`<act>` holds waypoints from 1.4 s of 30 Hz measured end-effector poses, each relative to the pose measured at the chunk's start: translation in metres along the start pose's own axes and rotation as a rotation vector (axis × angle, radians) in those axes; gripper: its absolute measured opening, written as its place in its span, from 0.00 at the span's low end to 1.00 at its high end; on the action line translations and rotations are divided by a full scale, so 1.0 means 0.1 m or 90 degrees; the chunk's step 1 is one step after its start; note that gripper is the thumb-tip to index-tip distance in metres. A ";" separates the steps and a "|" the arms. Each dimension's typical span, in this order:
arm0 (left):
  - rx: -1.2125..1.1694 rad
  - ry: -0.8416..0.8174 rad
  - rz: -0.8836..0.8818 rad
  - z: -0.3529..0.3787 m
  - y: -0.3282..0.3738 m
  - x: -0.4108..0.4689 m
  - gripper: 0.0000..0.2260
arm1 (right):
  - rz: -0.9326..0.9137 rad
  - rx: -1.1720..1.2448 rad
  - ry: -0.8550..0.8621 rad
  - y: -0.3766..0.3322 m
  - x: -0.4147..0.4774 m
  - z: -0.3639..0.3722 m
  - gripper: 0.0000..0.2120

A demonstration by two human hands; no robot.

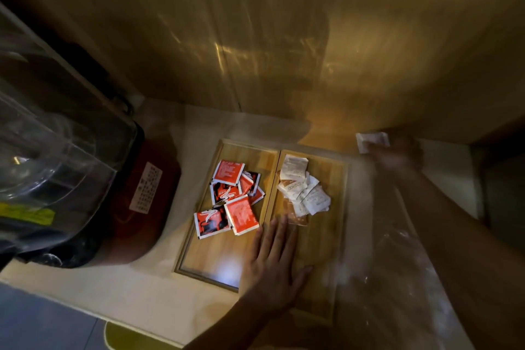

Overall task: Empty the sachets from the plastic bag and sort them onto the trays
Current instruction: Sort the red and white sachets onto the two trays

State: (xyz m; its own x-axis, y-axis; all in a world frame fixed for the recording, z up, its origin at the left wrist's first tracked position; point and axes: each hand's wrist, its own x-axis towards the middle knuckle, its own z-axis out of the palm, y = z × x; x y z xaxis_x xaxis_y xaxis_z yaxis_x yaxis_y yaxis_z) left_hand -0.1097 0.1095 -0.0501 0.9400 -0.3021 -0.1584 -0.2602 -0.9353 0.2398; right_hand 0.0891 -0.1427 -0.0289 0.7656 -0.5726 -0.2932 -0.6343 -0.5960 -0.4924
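Note:
Two wooden trays lie side by side on the pale counter. The left tray [199, 258] holds several red sachets [237, 214]. The right tray [338, 179] holds a pile of white sachets [305, 193]. My left hand [272, 267] rests flat, fingers spread, across the seam between the trays. My right hand [397, 155], blurred, is beyond the right tray's far corner and pinches a white sachet [370, 140]. A crumpled clear plastic bag [383, 250] lies under my right forearm, hard to make out.
A large appliance with a clear lid [56, 150] and dark red body [142, 202] stands close to the left tray. A shiny golden wall [255, 37] backs the counter. The counter's front edge [85, 301] runs below the trays.

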 end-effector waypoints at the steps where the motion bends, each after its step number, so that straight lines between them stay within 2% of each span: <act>1: 0.001 0.000 0.004 0.01 0.00 0.00 0.31 | 0.021 0.000 0.003 -0.02 0.03 0.00 0.41; 6: 0.015 -0.023 -0.003 0.00 -0.01 0.00 0.32 | -0.005 0.073 -0.050 0.02 0.21 0.03 0.41; 9: 0.017 -0.034 -0.007 0.00 -0.01 0.00 0.32 | -0.027 0.072 -0.080 0.07 0.26 0.05 0.30; 12: 0.014 -0.044 -0.009 -0.01 -0.01 0.00 0.32 | -0.056 0.164 -0.065 0.07 0.15 0.04 0.15; 18: 0.009 -0.044 -0.010 -0.01 -0.01 -0.01 0.32 | -0.053 0.341 -0.057 0.10 -0.51 -0.06 0.11; 21: 0.007 -0.043 -0.017 -0.03 -0.01 -0.01 0.32 | -0.062 0.414 -0.079 0.15 -0.87 -0.10 0.03; 27: 0.000 -0.043 -0.021 -0.07 -0.01 -0.03 0.29 | -0.079 0.523 -0.144 0.18 -1.45 -0.25 0.03; 31: 0.010 -0.059 -0.040 -0.09 -0.01 -0.14 0.29 | -0.070 0.554 -0.166 0.24 -1.75 -0.23 0.10; 37: -0.022 -0.097 -0.113 -0.08 -0.14 -0.37 0.30 | -0.055 0.512 -0.244 0.40 -2.03 0.04 0.08; 42: -0.032 -0.109 -0.100 -0.03 -0.15 -0.43 0.29 | -0.036 0.403 -0.200 0.51 -2.09 0.25 0.15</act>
State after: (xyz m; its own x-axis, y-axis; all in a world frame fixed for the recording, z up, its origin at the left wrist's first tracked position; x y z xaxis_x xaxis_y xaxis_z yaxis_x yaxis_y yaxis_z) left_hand -0.1462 0.1368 -0.0441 0.9161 -0.1846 -0.3558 -0.0989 -0.9643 0.2457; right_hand -0.1005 -0.0390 -0.0129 0.8509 -0.3035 -0.4288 -0.4815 -0.1244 -0.8676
